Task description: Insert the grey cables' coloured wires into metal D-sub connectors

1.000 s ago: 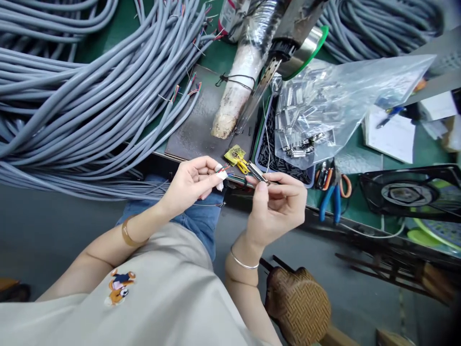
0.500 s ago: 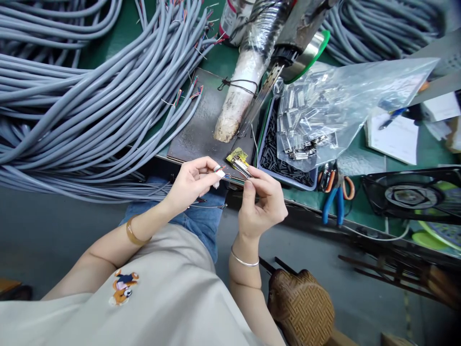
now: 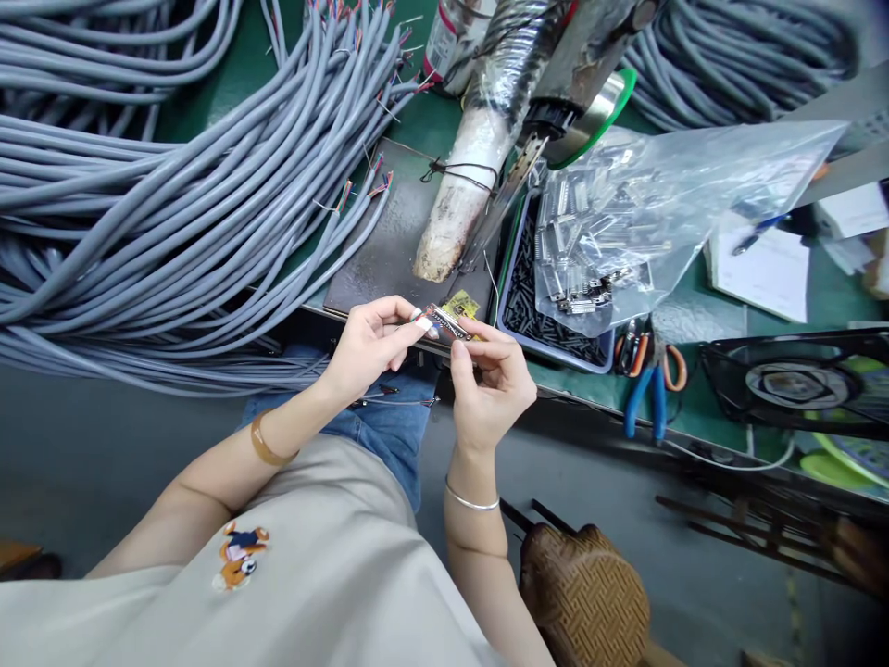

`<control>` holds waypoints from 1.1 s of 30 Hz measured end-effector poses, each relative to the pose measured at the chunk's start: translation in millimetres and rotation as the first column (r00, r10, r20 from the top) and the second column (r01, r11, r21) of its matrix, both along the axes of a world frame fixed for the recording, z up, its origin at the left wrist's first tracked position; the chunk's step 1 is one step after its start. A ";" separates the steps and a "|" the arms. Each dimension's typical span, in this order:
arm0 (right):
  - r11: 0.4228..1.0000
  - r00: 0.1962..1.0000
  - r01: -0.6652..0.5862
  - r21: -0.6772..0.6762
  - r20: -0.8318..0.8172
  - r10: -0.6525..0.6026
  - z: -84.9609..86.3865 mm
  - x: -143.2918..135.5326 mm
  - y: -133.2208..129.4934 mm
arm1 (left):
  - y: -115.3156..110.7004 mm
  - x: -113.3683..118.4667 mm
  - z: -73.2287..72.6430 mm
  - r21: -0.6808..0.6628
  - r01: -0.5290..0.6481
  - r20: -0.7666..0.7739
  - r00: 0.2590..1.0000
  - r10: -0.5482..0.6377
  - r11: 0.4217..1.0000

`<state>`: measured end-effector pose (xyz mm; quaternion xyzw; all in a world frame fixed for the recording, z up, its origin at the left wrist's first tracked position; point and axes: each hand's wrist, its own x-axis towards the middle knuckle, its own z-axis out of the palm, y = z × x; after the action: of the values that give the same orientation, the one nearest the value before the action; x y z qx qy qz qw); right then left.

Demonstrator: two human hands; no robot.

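My left hand [image 3: 371,345] is closed in a pinch on thin coloured wires [image 3: 421,318] at its fingertips. Between thumb and fingers, my right hand [image 3: 492,375] grips one end of a small metal multi-pin connector [image 3: 448,321]. The wires meet the connector's left end; whether they sit in its pins is too small to tell. Just behind it, a scrap of yellow tape [image 3: 461,304] lies at the edge of a dark plate [image 3: 389,236]. Over that plate hangs a wrapped, scorched white tube [image 3: 462,199], with a metal rod [image 3: 496,206] alongside.
Grey cables [image 3: 173,222] pile up on the left. To the right are a bin of small black pieces [image 3: 522,310], a plastic bag of metal connectors [image 3: 597,213], pliers [image 3: 645,394], a fan [image 3: 798,382] and a solder spool [image 3: 597,120]. A woven-seat chair [image 3: 587,593] stands below.
My right hand has moved slightly left, bringing the connector up to the wires in my left hand. The yellow tape is now uncovered behind it. My left hand has barely shifted.
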<state>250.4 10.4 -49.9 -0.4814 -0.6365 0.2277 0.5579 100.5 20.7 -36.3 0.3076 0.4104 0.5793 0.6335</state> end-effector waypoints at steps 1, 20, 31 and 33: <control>1.000 1.000 0.000 0.005 0.011 0.000 -0.3 -0.4 0.6 | 0.6 0.6 -0.7 0.003 -0.010 0.000 1.000 0.010 1.000; 0.999 1.000 -0.024 0.039 -0.016 0.025 -0.6 1.1 9.0 | 4.4 4.2 0.0 0.023 -0.013 -0.089 0.996 0.015 1.000; 0.995 0.997 -0.013 0.099 0.072 0.006 3.6 2.2 15.7 | 8.2 5.1 5.4 0.031 -0.014 -0.116 0.993 0.017 0.999; 0.995 0.998 -0.019 0.103 0.066 0.012 3.6 2.2 16.7 | 8.8 4.9 4.9 0.041 -0.013 -0.120 0.993 0.018 0.999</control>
<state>252.6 27.1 -46.3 -0.4542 -0.6691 0.1829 0.5590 105.4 29.5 -31.4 0.3514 0.4385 0.5727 0.5970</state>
